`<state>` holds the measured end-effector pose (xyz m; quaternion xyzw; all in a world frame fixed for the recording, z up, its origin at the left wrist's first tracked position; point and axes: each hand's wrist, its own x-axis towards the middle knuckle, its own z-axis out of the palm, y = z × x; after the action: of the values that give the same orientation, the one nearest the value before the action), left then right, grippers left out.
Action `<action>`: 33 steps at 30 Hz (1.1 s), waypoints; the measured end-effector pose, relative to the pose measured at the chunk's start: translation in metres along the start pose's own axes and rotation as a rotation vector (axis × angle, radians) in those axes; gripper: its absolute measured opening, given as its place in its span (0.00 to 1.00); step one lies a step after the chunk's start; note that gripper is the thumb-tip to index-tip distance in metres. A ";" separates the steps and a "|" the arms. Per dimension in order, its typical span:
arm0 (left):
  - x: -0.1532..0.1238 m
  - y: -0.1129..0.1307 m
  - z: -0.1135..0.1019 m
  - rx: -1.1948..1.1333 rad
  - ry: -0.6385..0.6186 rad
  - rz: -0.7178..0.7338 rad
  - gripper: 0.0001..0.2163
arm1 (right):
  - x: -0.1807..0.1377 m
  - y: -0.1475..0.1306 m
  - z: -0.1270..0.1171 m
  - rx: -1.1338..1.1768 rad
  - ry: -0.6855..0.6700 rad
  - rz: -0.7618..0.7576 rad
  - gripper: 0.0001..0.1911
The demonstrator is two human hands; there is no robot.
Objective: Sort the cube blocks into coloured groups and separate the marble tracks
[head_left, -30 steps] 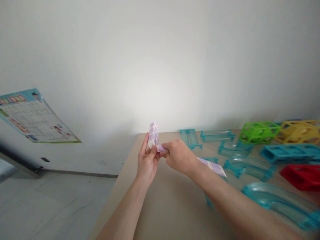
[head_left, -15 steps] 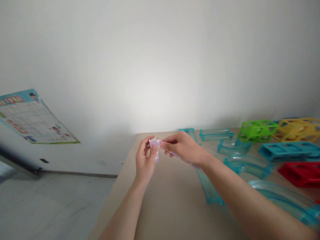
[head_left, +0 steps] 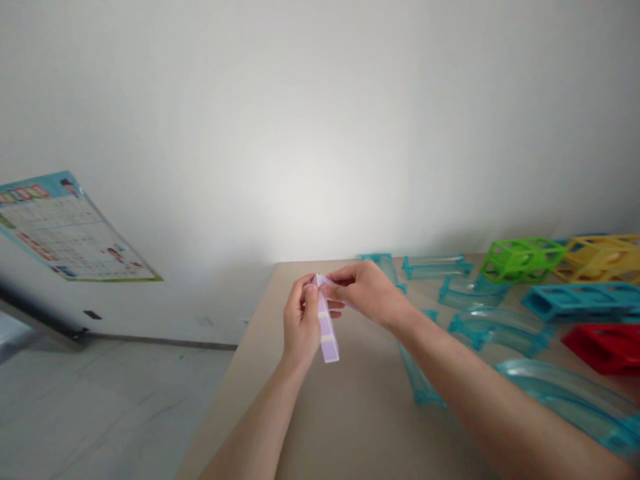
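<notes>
Both my hands hold a purple-and-white segmented twist toy (head_left: 326, 329) above the near-left part of a beige table (head_left: 325, 413). My left hand (head_left: 301, 325) grips it with fingers pinched round its upper part, and one section hangs down past my palm. My right hand (head_left: 367, 291) is closed on the toy's other end at the top, fingertips meeting those of my left hand. The rest of the toy is hidden behind my right hand.
Translucent teal track pieces (head_left: 480, 327), straight and curved, lie on the table's right side. Behind them are green (head_left: 523, 257), yellow (head_left: 600, 253), blue (head_left: 585, 300) and red (head_left: 605, 347) lattice blocks. A white wall stands behind; a poster (head_left: 65, 230) hangs low at left above grey floor.
The toy section that stood upright a second ago has been folded over and now hangs downward by my left palm. Both hands stayed close together over the table.
</notes>
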<state>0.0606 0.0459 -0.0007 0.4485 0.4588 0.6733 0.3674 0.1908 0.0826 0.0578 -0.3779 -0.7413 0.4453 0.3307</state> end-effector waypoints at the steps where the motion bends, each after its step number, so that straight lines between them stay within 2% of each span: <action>1: 0.000 -0.001 0.001 -0.024 0.002 -0.016 0.19 | 0.000 0.000 -0.001 -0.043 -0.004 -0.018 0.17; 8: 0.004 0.000 0.001 -0.139 0.055 -0.104 0.17 | -0.004 -0.006 -0.020 -0.295 -0.117 -0.032 0.13; 15: 0.003 0.007 0.000 -0.168 -0.086 -0.202 0.17 | -0.003 -0.005 -0.020 -0.503 0.007 -0.164 0.15; 18: 0.003 0.007 -0.002 -0.173 -0.123 -0.205 0.17 | -0.003 -0.004 -0.019 -0.530 -0.024 -0.196 0.15; 21: 0.004 0.007 -0.003 -0.137 -0.070 -0.177 0.16 | -0.005 -0.004 -0.017 -0.552 -0.049 -0.205 0.18; 24: 0.005 0.007 -0.004 -0.118 -0.023 -0.182 0.16 | -0.006 -0.005 -0.015 -0.636 -0.010 -0.235 0.19; 33: 0.009 -0.004 -0.005 -0.147 -0.021 -0.239 0.15 | -0.008 -0.003 0.006 -0.941 0.161 -0.048 0.15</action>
<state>0.0532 0.0538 -0.0030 0.3696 0.4545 0.6519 0.4815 0.1894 0.0725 0.0571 -0.5026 -0.8430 0.0229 0.1903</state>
